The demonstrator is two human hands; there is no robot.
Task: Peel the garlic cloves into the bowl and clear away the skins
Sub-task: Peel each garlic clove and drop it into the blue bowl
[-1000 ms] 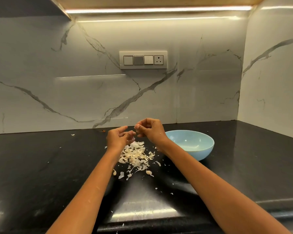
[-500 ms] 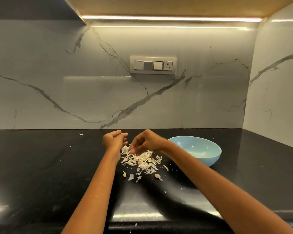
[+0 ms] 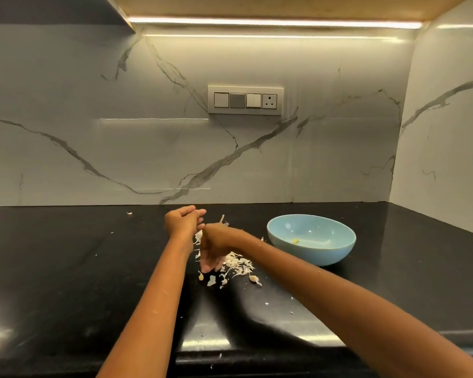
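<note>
The right hand point(image 3: 213, 248) hangs fingers-down into the pile of garlic skins point(image 3: 236, 264) on the black countertop point(image 3: 66, 268); what it holds, if anything, I cannot tell. At its 11 o'clock the left hand point(image 3: 183, 221) is curled, contents hidden. The light blue bowl point(image 3: 311, 251) sits at 3 o'clock from the pile, one yellowish bit point(image 3: 295, 241) inside.

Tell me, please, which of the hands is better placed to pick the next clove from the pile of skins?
Probably the right hand: its fingers point down onto the skins pile, while the left hand is raised behind it, curled.
</note>
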